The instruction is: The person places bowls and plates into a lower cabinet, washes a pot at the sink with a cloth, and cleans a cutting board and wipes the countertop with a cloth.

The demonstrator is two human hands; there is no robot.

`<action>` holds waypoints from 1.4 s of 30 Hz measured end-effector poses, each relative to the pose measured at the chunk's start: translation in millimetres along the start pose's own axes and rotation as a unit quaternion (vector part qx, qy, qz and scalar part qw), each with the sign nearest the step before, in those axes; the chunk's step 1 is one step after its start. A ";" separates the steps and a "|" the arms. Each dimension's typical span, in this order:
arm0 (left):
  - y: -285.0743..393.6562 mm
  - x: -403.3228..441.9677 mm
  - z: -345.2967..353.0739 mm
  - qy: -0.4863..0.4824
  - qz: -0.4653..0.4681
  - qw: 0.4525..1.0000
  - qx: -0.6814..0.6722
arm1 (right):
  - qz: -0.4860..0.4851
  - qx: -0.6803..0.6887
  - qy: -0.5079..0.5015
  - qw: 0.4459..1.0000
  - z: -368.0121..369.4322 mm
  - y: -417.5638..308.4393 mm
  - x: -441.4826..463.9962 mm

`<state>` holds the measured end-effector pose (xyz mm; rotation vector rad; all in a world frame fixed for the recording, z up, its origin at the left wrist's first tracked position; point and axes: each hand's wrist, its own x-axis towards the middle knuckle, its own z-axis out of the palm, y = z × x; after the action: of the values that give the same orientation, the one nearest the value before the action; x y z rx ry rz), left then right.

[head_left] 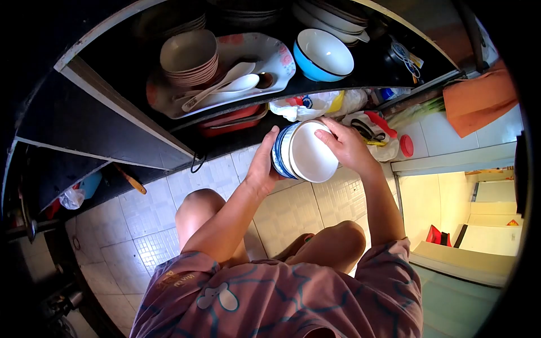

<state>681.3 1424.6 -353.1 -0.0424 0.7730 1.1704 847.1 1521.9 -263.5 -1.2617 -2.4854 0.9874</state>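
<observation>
Our left hand (pixel 262 163) and right hand (pixel 345 143) hold a stack of bowls (pixel 313 153) between them, tilted, over the floor (pixel 290 209) and near the shelf (pixel 313 88). The left fingers clasp the blue-patterned side; the right ones grip the rim, with the thumb over the white inside of the top bowl. Those behind the stack we cannot see, nor can we count the bowls. As for progress, we would call it midway: the stack is up off any support and not set down. On the shelf, a pile of brown bowls (pixel 189 57) and some spoons (pixel 241 84) already rest on a flowered tray (pixel 280 54), with a blue bowl (pixel 323 56) upright beside it.
</observation>
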 end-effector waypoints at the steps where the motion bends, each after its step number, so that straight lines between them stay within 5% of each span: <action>1: 0.1 -1.7 2.1 0.001 0.000 1.000 -0.001 | 0.000 0.000 -0.001 1.000 -1.0 3.8 0.8; 4: 0.3 -4.8 8.0 -0.036 -0.028 0.999 -0.024 | -0.009 0.062 -0.028 0.998 -3.4 8.0 2.6; 9: -2.3 -9.5 1.9 -0.045 -0.019 0.999 -0.002 | 0.030 -0.023 -0.067 0.997 -7.6 -14.4 1.3; 21: 9.0 -20.1 7.9 -0.075 -0.005 0.995 -0.058 | -0.027 0.117 -0.020 0.993 -5.9 -23.7 1.1; 31: 8.9 -36.8 12.3 0.010 -0.001 0.999 -0.047 | -0.016 0.271 -0.026 0.962 -14.2 -55.4 27.9; 39: 17.6 -68.2 29.8 0.028 -0.044 0.998 -0.039 | 0.068 0.206 0.141 0.966 -17.6 -90.2 157.4; 42: 20.0 -73.6 26.1 0.005 -0.032 0.998 -0.045 | 0.116 0.460 0.250 0.844 -6.5 -135.1 230.2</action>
<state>665.9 1384.3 -285.0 -0.1471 0.7233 1.1440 618.9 1646.4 -202.3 -1.2321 -1.1929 1.4137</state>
